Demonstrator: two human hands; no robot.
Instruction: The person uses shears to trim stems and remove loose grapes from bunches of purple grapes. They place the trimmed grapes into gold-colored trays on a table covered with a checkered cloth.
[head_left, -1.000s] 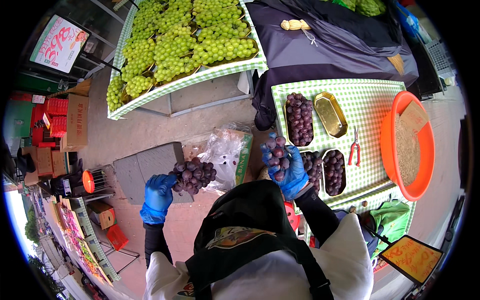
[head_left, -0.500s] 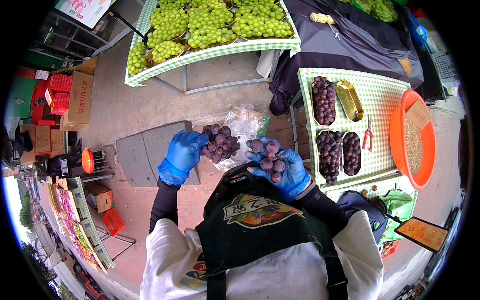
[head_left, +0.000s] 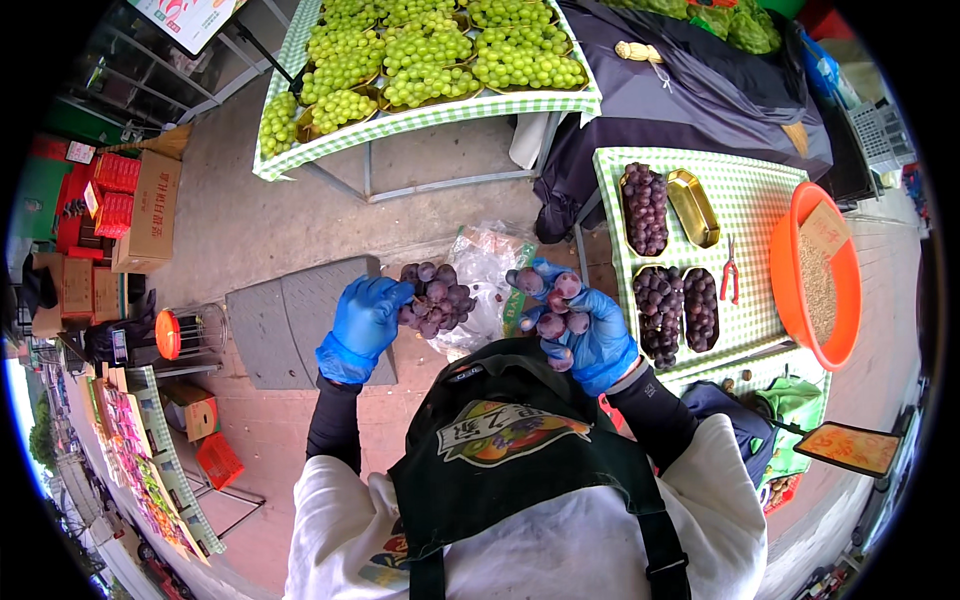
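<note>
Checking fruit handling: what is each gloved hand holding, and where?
Left hand: dark purple grape bunch, gripped at its side. Right hand: loose purple grapes, cupped.

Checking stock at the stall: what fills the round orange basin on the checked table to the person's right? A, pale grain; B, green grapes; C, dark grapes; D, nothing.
A: the orange basin holds pale grain with a cardboard piece lying on top.
</note>
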